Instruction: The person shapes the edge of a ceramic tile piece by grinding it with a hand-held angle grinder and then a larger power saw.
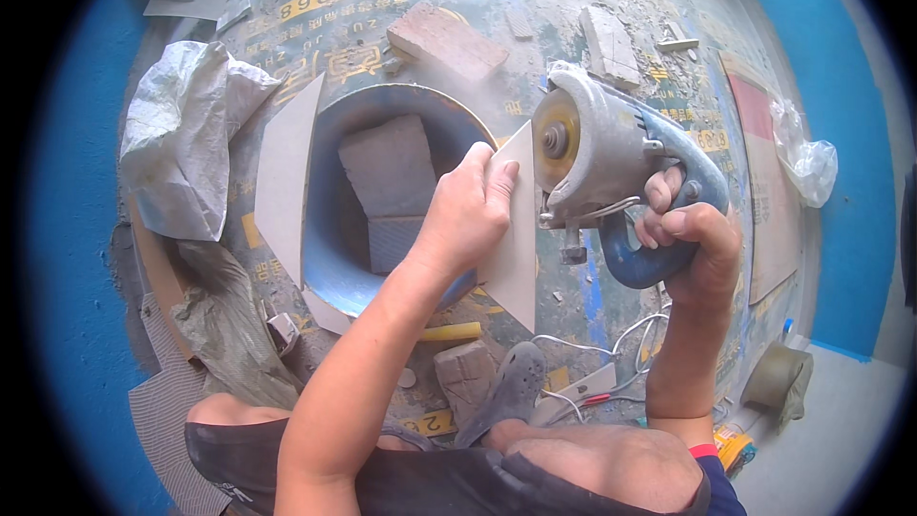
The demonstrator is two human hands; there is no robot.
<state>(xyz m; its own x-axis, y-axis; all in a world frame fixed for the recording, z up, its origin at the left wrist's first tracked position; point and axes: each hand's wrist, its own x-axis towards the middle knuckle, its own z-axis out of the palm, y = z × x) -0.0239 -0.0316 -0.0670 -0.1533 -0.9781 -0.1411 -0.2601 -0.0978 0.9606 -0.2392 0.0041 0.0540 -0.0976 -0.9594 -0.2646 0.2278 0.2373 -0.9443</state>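
Observation:
My left hand (473, 205) grips a thin pale tile piece (516, 253) by its left edge, at the right rim of a blue bucket (331, 124). The tile stands tilted and tapers to a point at top and bottom. My right hand (697, 225) is wrapped round the rear handle of a dusty handheld tile saw (607, 148). Its yellowish round blade (555, 138) faces the tile's upper right edge, very near it; whether they touch I cannot tell. Inside the bucket lie grey blocks (387, 162). Another cut tile (287, 177) leans on the bucket's left side.
A brick (447, 41) and a broken block (609, 46) lie beyond the bucket on the printed floor sheet. White cables (630, 339) trail below the saw. A white sack (181, 139) sits at left, a cardboard sheet (769, 201) at right. Dust hangs near the brick.

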